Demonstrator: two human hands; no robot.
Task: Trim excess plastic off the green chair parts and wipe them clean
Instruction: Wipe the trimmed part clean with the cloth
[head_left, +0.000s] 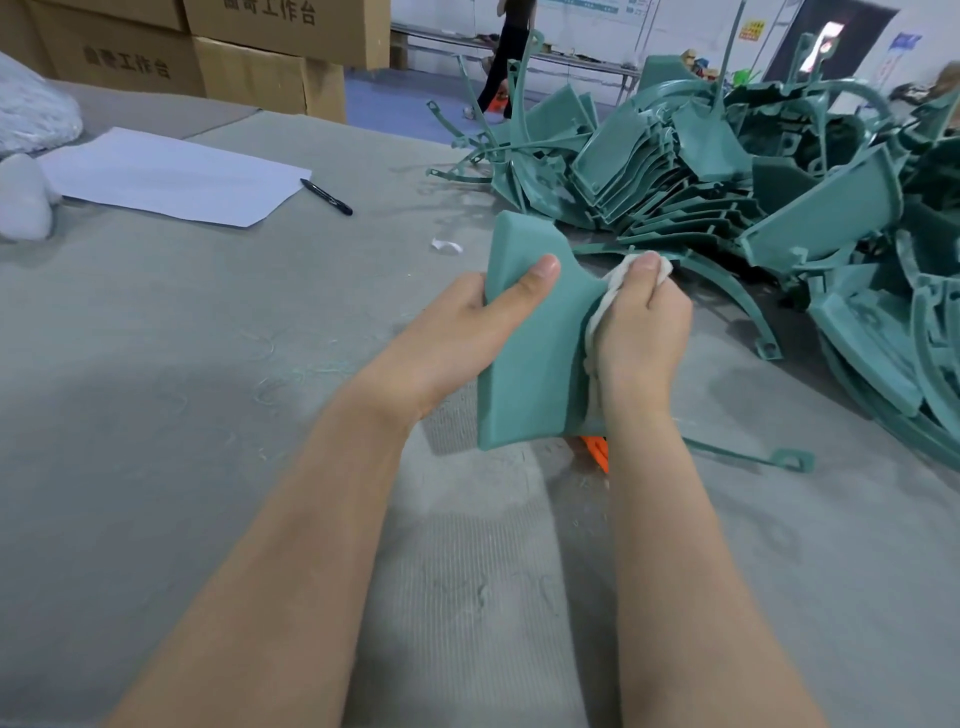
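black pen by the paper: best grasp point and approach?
Likely the mid-barrel of the pen, from straight above, fingers closing across its width. It lies flat on the gray table, slim and straight, just off the white paper corner with open surface on its other sides. Both hands are busy with the green part.

Both bare forearms reach forward, the left hand (467, 332) and right hand (641, 332) each closed in a grip.

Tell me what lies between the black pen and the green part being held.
In the head view, only a small white scrap lies on the grey table between the black pen and the green part; the rest is bare.
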